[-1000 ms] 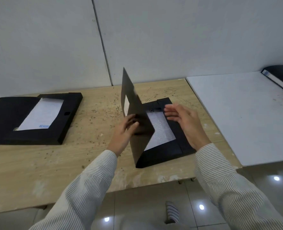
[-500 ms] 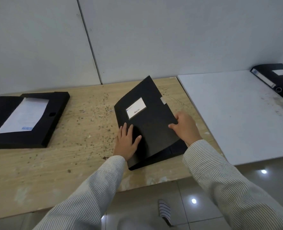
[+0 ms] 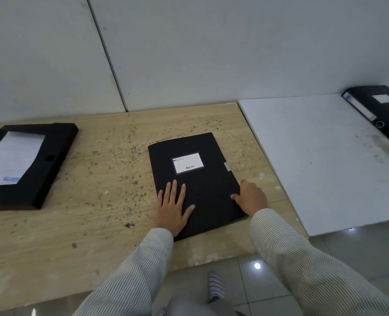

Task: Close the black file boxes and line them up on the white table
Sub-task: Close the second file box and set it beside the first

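Note:
A black file box point(image 3: 202, 183) with a white label lies shut on the wooden table point(image 3: 102, 201), right in front of me. My left hand point(image 3: 173, 208) rests flat on its lid near the front left corner, fingers spread. My right hand point(image 3: 250, 197) is at the box's right edge, thumb on the lid and fingers curled over the side. A second black file box point(image 3: 52, 160) lies open at the far left, white paper showing inside. A third black file box point(image 3: 380, 110) lies shut at the back right of the white table point(image 3: 314, 160).
The white table adjoins the wooden one on the right. A grey panelled wall runs behind both. The wooden top is speckled with dark crumbs. Below the front edge I see tiled floor and a striped slipper point(image 3: 215, 286).
The lid of the middle box swung from upright down to flat and shut. My left hand went with it and now lies on the lid; my right hand moved to the right edge.

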